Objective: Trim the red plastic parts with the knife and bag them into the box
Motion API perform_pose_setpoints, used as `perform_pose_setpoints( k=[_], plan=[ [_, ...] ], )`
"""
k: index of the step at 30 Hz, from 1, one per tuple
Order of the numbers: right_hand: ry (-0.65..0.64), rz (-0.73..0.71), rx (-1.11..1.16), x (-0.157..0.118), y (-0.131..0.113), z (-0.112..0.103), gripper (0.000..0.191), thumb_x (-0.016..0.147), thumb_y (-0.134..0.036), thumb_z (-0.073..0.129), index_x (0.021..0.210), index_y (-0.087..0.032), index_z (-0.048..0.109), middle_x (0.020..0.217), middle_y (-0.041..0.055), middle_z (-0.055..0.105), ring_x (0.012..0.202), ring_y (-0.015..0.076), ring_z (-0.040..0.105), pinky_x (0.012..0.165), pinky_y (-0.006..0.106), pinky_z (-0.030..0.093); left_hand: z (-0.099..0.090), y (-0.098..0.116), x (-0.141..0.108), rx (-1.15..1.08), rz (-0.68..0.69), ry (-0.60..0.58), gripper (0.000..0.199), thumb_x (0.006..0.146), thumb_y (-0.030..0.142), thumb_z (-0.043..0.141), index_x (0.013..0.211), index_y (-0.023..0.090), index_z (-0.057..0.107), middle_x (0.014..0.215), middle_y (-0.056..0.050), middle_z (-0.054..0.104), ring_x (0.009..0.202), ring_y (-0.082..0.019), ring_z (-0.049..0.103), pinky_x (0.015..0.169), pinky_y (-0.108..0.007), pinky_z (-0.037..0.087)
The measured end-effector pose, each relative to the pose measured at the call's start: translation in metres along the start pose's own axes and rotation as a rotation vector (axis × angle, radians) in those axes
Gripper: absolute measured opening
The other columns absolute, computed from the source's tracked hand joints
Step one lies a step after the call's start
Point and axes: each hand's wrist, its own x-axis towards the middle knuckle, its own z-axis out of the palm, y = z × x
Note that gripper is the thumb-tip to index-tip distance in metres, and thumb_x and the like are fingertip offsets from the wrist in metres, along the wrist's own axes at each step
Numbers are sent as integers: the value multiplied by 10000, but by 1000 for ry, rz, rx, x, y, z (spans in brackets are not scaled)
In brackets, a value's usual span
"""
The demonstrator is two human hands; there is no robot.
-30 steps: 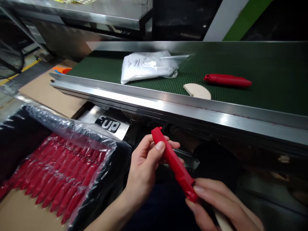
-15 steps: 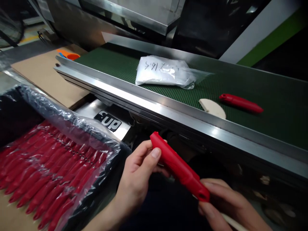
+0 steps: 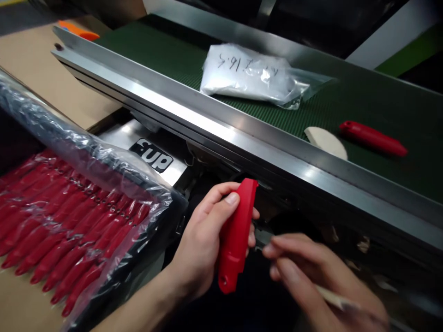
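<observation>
My left hand grips a red plastic handle, thumb on its face, the end with a small hole pointing down. To the right, my right hand is closed round a thin tool with a pale shaft; its tip is too blurred to make out, and the hand is apart from the handle. On the green conveyor belt lie another red handle, a pale curved pad and a clear bag of white material with handwriting.
A metal rail edges the belt in front of me. At left, a plastic-lined box holds rows of red handles. Behind it are cardboard and an orange object.
My left hand has turned the red handle more upright. My right hand has let go of its lower end and moved away. The view has shifted, too.
</observation>
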Motion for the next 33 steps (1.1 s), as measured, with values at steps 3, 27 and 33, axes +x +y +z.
perform_pose_setpoints(
  k=[3,27,33],
  plan=[
    [-145,85,157,14,1,2,162,890,-209,620,1025,-266,689,805,-7,728,564,108,670,512,142,567,0,-3,-1,27,9,11,223,904,384,584,1069,235,601,808,-30,666,598,-123,605,510,-170,502],
    [-164,428,518,14,9,17,181,926,-371,604,866,-232,704,690,-6,643,551,72,571,506,140,470,5,-4,-2,-15,47,-118,117,945,315,550,1048,263,574,604,49,580,473,-82,554,481,-145,493],
    [-169,386,454,12,8,13,166,924,-372,596,869,-263,709,688,-11,646,556,91,582,503,155,487,4,-5,-6,-35,24,-142,142,921,335,589,1049,276,600,687,32,596,502,-85,564,500,-168,513]
  ],
)
